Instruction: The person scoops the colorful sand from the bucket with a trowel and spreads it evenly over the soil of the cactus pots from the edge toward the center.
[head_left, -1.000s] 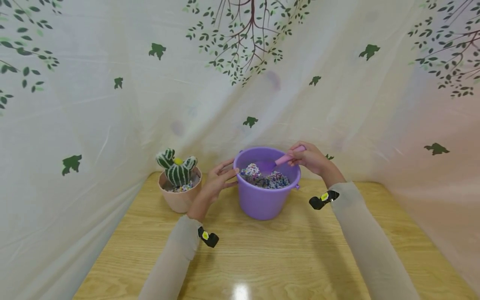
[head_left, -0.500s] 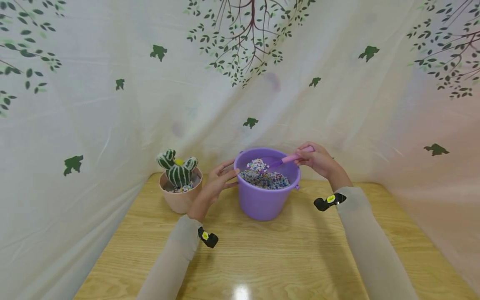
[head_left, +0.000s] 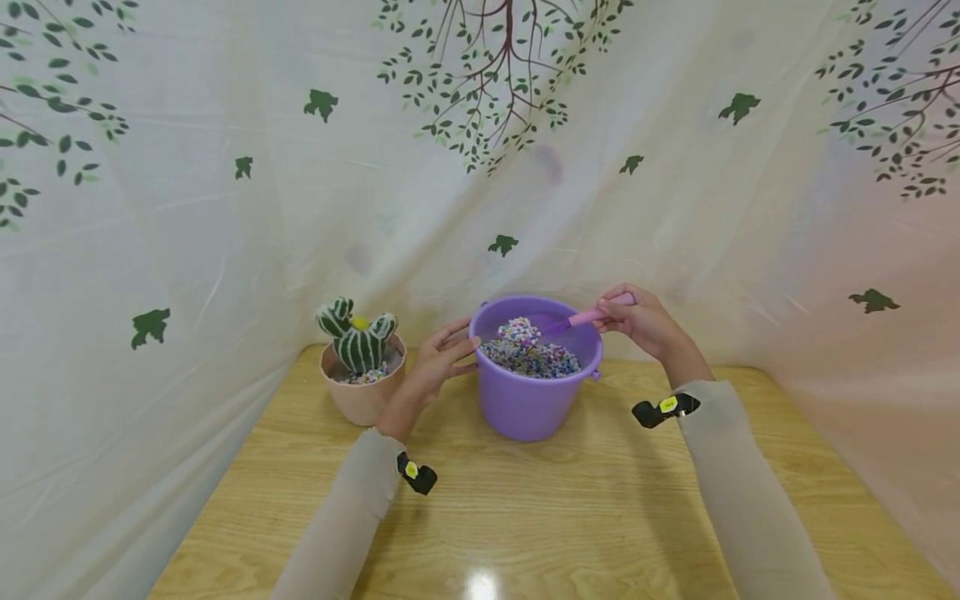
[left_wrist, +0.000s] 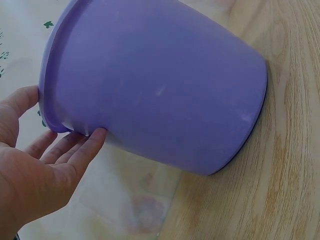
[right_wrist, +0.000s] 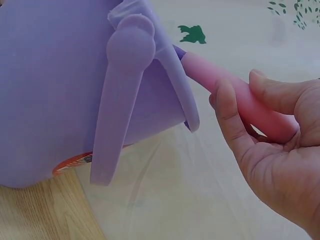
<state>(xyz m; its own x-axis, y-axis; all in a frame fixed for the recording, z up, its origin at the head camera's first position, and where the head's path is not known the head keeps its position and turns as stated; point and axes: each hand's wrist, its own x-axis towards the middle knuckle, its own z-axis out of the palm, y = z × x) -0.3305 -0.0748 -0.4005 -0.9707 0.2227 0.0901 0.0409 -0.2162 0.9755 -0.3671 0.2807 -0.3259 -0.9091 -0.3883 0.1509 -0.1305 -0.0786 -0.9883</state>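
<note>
A purple bucket [head_left: 525, 408] stands on the table, partly filled with small multicoloured beads [head_left: 543, 360]. My left hand [head_left: 435, 362] rests against its left side. In the left wrist view the thumb touches the bucket's rim and the extended fingers [left_wrist: 87, 152] lie along the wall. At the right rim, my right hand [head_left: 641, 321] grips the pink handle [head_left: 602, 310] of a small shovel between thumb and fingers. Its purple blade reaches inside the bucket, bearing a heap of beads [head_left: 519, 332] that hides most of it. The handle slants down to the left.
Left of the bucket stands a peach pot [head_left: 363, 402] with a striped toy cactus [head_left: 358, 348] and some beads. The bucket's purple carrying handle [right_wrist: 120, 100] hangs down its right side. A leaf-printed curtain [head_left: 420, 200] closes off the back of the wooden table [head_left: 517, 517].
The right hand has moved to the right, bringing up the shovel with its heap of beads, still inside the bucket. The left hand stays against the bucket.
</note>
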